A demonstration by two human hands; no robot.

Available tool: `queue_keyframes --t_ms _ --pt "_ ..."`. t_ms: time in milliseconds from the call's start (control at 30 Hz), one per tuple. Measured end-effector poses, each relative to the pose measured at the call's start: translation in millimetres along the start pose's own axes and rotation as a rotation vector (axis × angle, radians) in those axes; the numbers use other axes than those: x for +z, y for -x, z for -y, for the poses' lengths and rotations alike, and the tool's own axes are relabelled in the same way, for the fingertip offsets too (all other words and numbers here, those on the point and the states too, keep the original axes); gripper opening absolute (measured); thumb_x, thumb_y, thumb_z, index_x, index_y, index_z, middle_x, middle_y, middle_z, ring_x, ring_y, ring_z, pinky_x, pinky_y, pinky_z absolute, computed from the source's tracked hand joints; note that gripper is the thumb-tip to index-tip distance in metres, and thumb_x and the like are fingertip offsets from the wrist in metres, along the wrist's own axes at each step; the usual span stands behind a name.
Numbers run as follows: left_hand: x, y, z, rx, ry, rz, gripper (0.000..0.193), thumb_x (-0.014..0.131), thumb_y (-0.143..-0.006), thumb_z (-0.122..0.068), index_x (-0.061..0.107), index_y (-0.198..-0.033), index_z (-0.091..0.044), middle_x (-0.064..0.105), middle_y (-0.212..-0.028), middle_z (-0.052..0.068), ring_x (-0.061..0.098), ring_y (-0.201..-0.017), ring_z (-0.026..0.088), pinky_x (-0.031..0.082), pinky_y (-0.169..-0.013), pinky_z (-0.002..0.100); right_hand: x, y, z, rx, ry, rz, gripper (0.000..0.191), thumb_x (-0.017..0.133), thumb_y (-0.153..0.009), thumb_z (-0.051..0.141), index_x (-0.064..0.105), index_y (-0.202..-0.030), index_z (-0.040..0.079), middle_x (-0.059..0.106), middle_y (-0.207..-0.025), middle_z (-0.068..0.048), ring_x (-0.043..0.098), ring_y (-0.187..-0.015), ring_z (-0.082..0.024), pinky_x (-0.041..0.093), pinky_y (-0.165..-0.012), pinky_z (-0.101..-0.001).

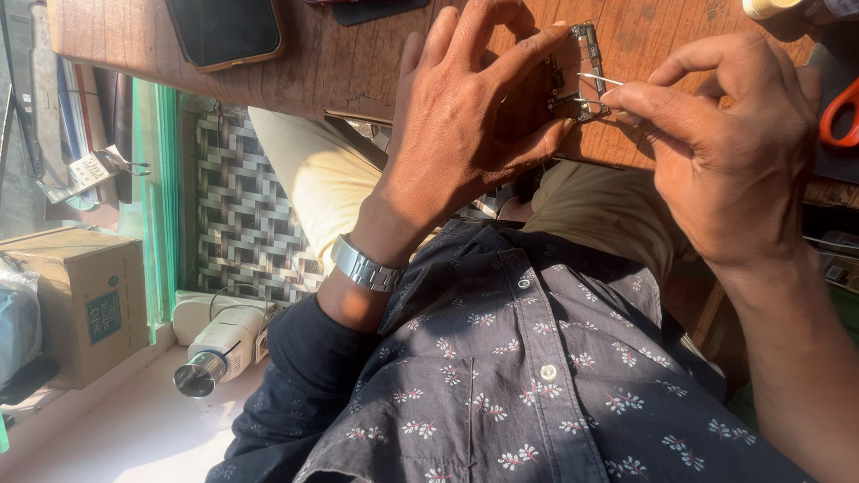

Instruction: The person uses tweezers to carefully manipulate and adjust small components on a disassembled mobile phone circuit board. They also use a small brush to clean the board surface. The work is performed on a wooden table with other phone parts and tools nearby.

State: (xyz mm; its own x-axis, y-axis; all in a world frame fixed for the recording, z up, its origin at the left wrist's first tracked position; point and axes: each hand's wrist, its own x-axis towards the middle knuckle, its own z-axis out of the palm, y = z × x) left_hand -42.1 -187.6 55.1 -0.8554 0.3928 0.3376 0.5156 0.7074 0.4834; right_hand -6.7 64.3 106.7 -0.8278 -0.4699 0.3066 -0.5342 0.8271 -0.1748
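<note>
Small circuit board held at edge of wooden table, gripped by left hand. Thin metal tweezers pinched in right hand, tip touching board. Dark smartphone lying on table, well apart to left.

— Carrying it all? Wooden table, brown, grain showing.
— Lying on it? Dark smartphone face up near the corner; small circuit board by the near edge; orange-handled scissors far right.
</note>
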Motion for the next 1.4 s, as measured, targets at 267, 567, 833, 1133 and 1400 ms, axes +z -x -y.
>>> queue_keyframes --t_ms 267,567,833,1133,1400 --pt "-6 -1 -2 0.006 0.025 -0.013 0.067 0.087 -0.088 -0.049 0.060 -0.144 -0.025 0.049 -0.140 0.005 0.049 -0.130 0.029 0.043 -0.114 0.046 7 1 -8 0.212 -0.180 0.067 0.019 0.083 -0.099 0.012 0.080 -0.115 0.022 0.060 -0.115 0.003 0.056 -0.091 -0.014 0.041 -0.082 -0.0294" --pt "-6 -2 -3 -0.018 0.031 0.016 0.068 0.087 -0.089 -0.051 0.060 -0.145 -0.026 0.048 -0.142 0.008 0.048 -0.131 0.030 0.043 -0.113 0.048 4 2 -9 0.221 -0.220 0.057 0.019 0.084 -0.100 0.011 0.081 -0.117 0.020 0.063 -0.119 0.001 0.059 -0.089 -0.012 0.040 -0.083 -0.0303" --pt "-4 -2 -5 -0.034 -0.039 -0.007 0.071 0.088 -0.084 -0.057 0.060 -0.143 -0.030 0.046 -0.147 0.008 0.045 -0.136 0.030 0.042 -0.104 0.048 9 10 -10 0.051 -0.034 0.019 0.028 0.079 -0.095 0.007 0.081 -0.119 0.021 0.061 -0.113 0.005 0.057 -0.091 -0.009 0.039 -0.091 -0.0285" --pt "-5 -3 -5 -0.036 -0.036 0.003 0.069 0.087 -0.086 -0.057 0.060 -0.144 -0.031 0.045 -0.148 0.008 0.043 -0.139 0.030 0.042 -0.108 0.050 10 13 -15 -0.019 0.022 -0.010 0.022 0.081 -0.097 0.008 0.079 -0.116 0.019 0.062 -0.113 0.004 0.054 -0.091 -0.008 0.037 -0.093 -0.0295" --pt "-4 -3 -3 -0.037 -0.029 0.001 0.070 0.087 -0.083 -0.058 0.060 -0.143 -0.032 0.044 -0.148 0.010 0.042 -0.139 0.032 0.042 -0.104 0.050 13 8 -14 -0.068 0.124 -0.044 0.023 0.081 -0.095 0.011 0.081 -0.116 0.022 0.061 -0.111 0.006 0.055 -0.094 -0.010 0.036 -0.091 -0.0282"
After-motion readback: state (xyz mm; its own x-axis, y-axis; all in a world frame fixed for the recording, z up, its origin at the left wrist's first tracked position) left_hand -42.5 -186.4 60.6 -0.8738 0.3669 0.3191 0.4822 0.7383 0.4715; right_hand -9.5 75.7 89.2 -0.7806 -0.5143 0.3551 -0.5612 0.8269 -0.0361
